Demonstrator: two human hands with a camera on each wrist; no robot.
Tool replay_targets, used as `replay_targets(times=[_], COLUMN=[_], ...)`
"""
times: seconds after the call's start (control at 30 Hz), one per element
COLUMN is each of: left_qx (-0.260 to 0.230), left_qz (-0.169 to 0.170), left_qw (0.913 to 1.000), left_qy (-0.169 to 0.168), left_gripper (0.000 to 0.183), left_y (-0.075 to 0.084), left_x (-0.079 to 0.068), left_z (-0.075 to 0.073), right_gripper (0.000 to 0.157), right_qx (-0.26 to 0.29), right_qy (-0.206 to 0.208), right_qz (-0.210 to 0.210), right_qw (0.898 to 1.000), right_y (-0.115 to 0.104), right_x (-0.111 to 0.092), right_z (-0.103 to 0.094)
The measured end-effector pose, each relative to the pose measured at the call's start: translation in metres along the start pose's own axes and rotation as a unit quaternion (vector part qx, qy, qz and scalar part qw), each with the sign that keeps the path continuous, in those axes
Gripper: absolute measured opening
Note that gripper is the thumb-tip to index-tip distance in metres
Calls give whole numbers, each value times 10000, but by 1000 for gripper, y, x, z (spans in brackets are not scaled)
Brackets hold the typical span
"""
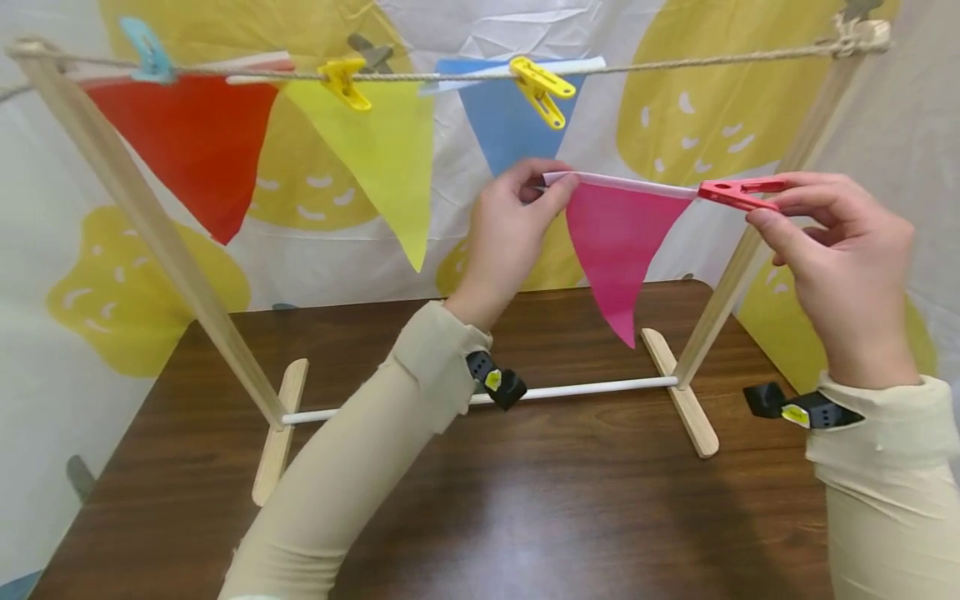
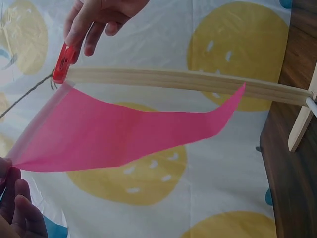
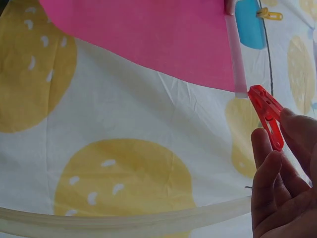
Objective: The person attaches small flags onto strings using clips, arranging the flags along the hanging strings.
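Observation:
A pink triangular pennant [image 1: 626,242] with a pale top band hangs below the rope, in front of the stand. My left hand [image 1: 513,229] pinches the band's left end between thumb and fingers. In my right hand [image 1: 847,258] a red clothespin [image 1: 738,193] is held by its handles, its tip at the band's right end. The right wrist view shows the clothespin [image 3: 267,116] at the corner of the pennant [image 3: 163,44]; whether it bites the band I cannot tell. Along the rope [image 1: 705,62] hang a red pennant [image 1: 187,133], a yellow pennant [image 1: 382,142] and a blue pennant [image 1: 517,117].
Wooden posts [image 1: 161,242] hold up the rope at both ends, joined low down by a white rod [image 1: 592,389]. A light blue clothespin [image 1: 147,52] and two yellow clothespins [image 1: 542,90] sit on the rope. Beneath is a brown table [image 1: 525,500]; a patterned cloth [image 1: 675,242] hangs behind.

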State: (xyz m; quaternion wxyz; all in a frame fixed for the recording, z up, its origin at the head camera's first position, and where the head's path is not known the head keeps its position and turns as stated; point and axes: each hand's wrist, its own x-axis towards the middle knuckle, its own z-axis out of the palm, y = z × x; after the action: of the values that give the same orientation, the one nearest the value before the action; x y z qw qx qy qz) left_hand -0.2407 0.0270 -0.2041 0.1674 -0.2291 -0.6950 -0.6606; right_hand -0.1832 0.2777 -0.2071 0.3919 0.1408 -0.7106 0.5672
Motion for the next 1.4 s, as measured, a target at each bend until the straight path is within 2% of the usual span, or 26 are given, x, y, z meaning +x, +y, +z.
replay_targets(times=[0.1, 0.23, 0.3, 0.57, 0.73, 0.8, 0.87, 0.97, 1.03, 1.1, 1.13, 1.23, 1.33, 1.37, 1.4], left_qx=[-212, -535, -663, -774, -796, -888, -928, -825, -716, -639, -626, -549, -446, -415, -402], left_qz=[-153, -251, -295, -404, -661, -702, -701, -604, -536, -469, -428, -351, -293, -301, -304], left_qw=[9996, 9982, 9973, 9960, 9943, 9930, 9924, 9937, 9947, 9955, 9957, 9962, 9963, 9962, 9962], left_qy=[54, 87, 111, 173, 270, 330, 390, 469, 499, 520, 529, 578, 674, 697, 708], left_gripper=[16, 16, 16, 19, 19, 19, 18, 19, 19, 20, 20, 21, 24, 26, 26], left_y=[13, 17, 19, 28, 33, 35, 34, 30, 25, 20, 18, 14, 13, 14, 14], left_x=[0, 4, 7, 18, 22, 24, 27, 34, 39, 44, 46, 50, 53, 54, 54], left_z=[2, 5, 6, 9, 11, 12, 14, 17, 19, 21, 22, 23, 21, 21, 20], right_gripper=[22, 20, 20, 20, 19, 19, 19, 20, 22, 24, 25, 26, 27, 26, 26], right_qx=[-522, -1312, -1482, -1662, -1249, -1260, -1472, -1936, -2062, -2057, -1998, -2174, -2480, -2613, -2636], right_qy=[27, 3, -12, 7, 48, 34, -13, -123, -93, -9, 58, 167, 127, 113, 138], right_qz=[-123, -256, -290, -452, -603, -745, -979, -1506, -1663, -1695, -1589, -1610, -1938, -2134, -2175], right_qw=[9986, 9910, 9885, 9851, 9903, 9892, 9842, 9694, 9642, 9638, 9668, 9626, 9491, 9413, 9397], right_y=[-6, -17, -22, -33, -34, -37, -40, -45, -48, -49, -49, -49, -47, -47, -46], right_x=[4, 7, 7, 13, 20, 22, 23, 24, 25, 27, 28, 32, 36, 37, 39], right_z=[1, 4, 6, 12, 14, 16, 18, 21, 22, 23, 24, 24, 24, 24, 24])
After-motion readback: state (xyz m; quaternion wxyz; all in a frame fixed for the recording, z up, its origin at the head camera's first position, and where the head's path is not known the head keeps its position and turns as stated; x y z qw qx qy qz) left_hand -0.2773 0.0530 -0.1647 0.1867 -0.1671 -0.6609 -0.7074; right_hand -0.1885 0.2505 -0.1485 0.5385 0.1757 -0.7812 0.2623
